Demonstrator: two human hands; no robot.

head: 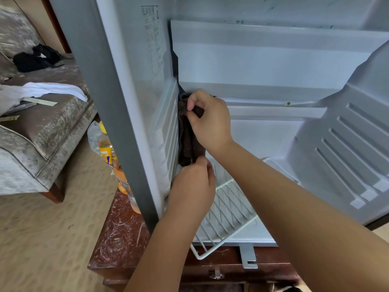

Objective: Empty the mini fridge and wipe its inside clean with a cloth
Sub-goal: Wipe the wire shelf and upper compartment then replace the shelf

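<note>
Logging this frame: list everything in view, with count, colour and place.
mini fridge: one, white inside, grey outside, open, on the cabinet
cloth: one, dark brown, against the fridge's left inner wall
wire rack: one, white, tilted, sticking out of the fridge's bottom
drink bottle: at least one, orange, yellow cap, outside the fridge's left side
cabinet: one, reddish-brown, under the fridge
sofa: one, grey-brown, far left
black garment: one, on the sofa
white fabric: one, on the sofa
right hand: pinches the cloth's top
left hand: holds the cloth's lower end
</note>
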